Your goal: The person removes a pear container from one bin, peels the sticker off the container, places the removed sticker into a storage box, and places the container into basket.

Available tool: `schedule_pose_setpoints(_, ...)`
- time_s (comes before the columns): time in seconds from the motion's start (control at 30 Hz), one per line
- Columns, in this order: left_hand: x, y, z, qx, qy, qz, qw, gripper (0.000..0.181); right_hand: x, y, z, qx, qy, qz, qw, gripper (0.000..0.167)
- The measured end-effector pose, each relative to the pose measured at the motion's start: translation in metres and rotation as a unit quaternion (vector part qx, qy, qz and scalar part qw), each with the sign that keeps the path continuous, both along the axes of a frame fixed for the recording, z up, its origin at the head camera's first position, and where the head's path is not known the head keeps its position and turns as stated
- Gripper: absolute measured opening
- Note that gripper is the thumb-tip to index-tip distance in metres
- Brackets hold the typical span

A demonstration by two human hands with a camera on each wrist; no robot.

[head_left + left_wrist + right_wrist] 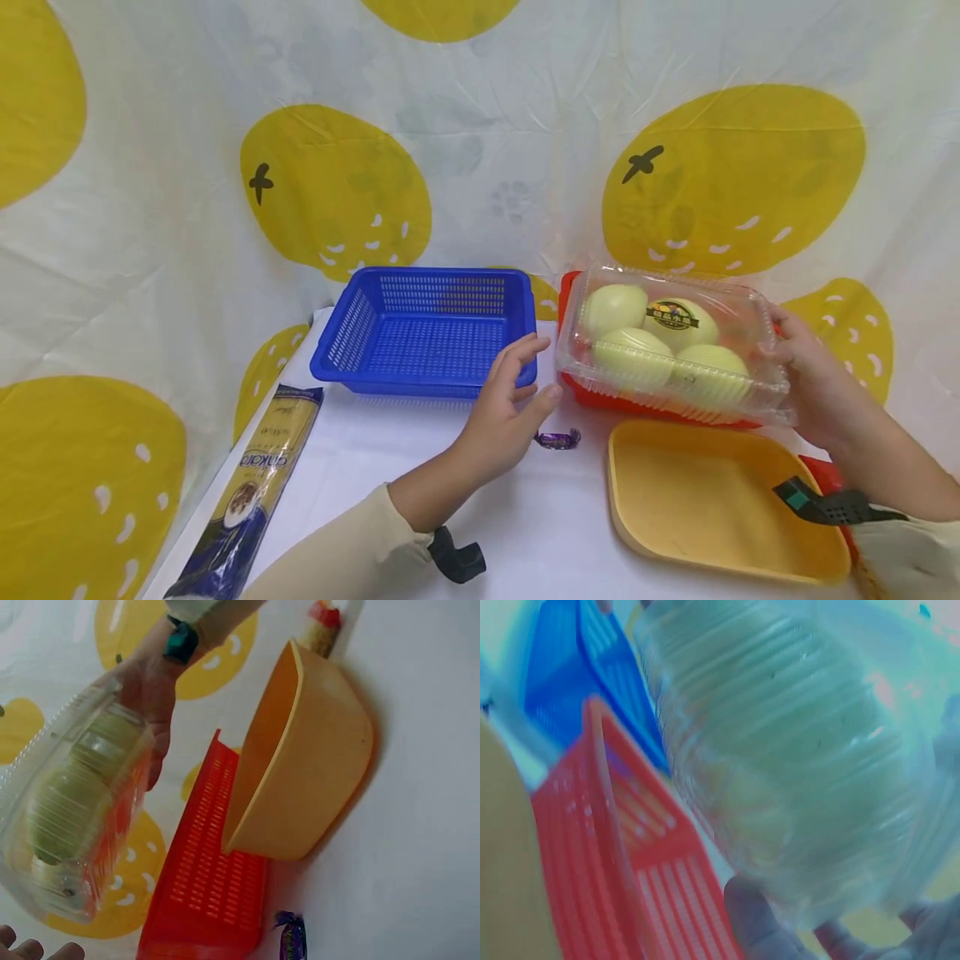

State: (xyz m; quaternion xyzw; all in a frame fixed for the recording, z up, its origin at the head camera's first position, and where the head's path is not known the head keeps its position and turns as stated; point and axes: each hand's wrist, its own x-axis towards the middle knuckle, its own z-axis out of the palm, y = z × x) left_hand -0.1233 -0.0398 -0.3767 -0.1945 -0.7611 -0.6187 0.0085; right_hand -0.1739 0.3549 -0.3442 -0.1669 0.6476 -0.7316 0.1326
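Note:
A clear plastic fruit box [750, 333] holds several pale yellow-green round fruits [633, 357] and has a dark label on its lid. My right hand [813, 379] grips its right end; in the right wrist view the thumb [757, 919] lies against the box. The box is held above the red basket [570, 379], apart from it in the left wrist view, and hides most of it from the head view. Between the blue basket and the box, my left hand [498, 421] is raised with fingers loosely extended, holding nothing.
The blue basket [423, 389] stands at the back left. In front of the red basket sits a yellow tub [727, 492]. A purple-wrapped candy [557, 439] lies mid-table, and a long pasta packet [251, 492] lies along the left edge. A patterned curtain [517, 167] hangs behind.

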Motion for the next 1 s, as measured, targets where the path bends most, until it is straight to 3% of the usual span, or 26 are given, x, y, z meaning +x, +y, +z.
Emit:
schedule_pose_setpoints(0.13, 0.01, -0.016, 0.0, 0.015, 0.0, -0.004, 0.9999, 0.054, 0.022, -0.015, -0.006, 0.004, -0.048, -0.044, 0.9979, 0.064)
schedule_pose_setpoints(0.43, 0.03, -0.048, 0.001, 0.023, 0.017, -0.006, 0.9996, 0.056, 0.055, -0.059, -0.019, -0.008, -0.029, -0.066, 0.9974, 0.065)
schedule_pose_setpoints(0.8, 0.061, -0.094, -0.012, 0.057, 0.062, -0.016, 0.9963, 0.062, 0.09, -0.125, -0.032, 0.004, -0.047, -0.105, 0.9934, 0.066)
schedule_pose_setpoints(1.0, 0.081, -0.121, -0.022, 0.076, 0.031, -0.004, 0.9966, 0.064, 0.101, -0.155, -0.043, 0.01, -0.046, -0.132, 0.9902, 0.068)
